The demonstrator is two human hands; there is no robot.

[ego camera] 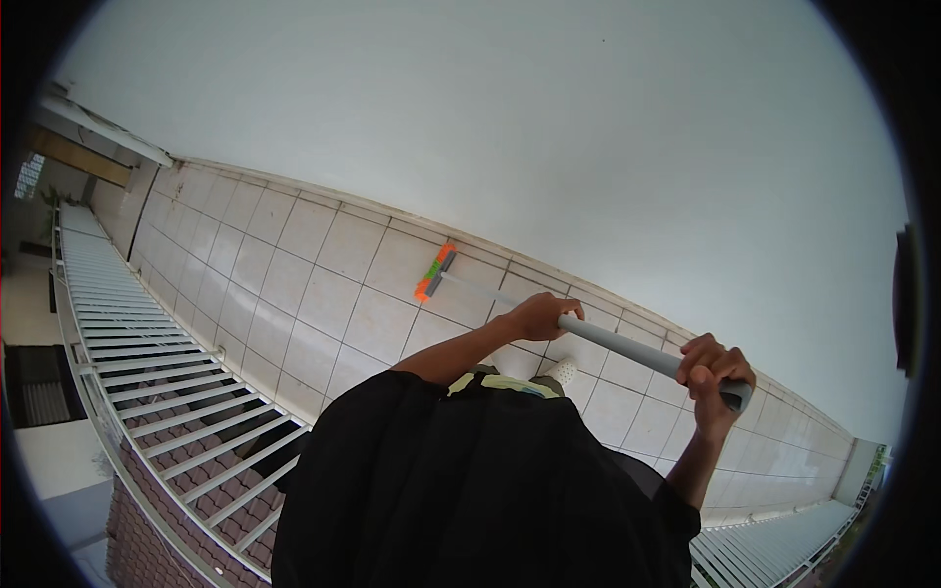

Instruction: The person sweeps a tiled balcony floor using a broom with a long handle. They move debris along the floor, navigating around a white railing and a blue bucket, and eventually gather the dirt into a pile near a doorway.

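Note:
A long-handled floor broom or mop with a grey back and an orange-and-green head [435, 272] rests on the tiled floor, its head close to the foot of the white wall. Its grey handle [625, 344] slants up towards me across the view. My left hand [545, 316] is wrapped around the handle partway along. Farther up, my right hand [714, 375] grips it near the dark-ended top. The lower part of the shaft looks thin and pale between the head and my left hand.
Light floor tiles [320, 283] with dark joints form a narrow walkway. A white wall [514, 132] runs along one side, a white metal railing [191, 411] along the other. Beyond the railing lies a tiled roof [147, 529]. My pale perforated shoe [562, 371] shows below my hands.

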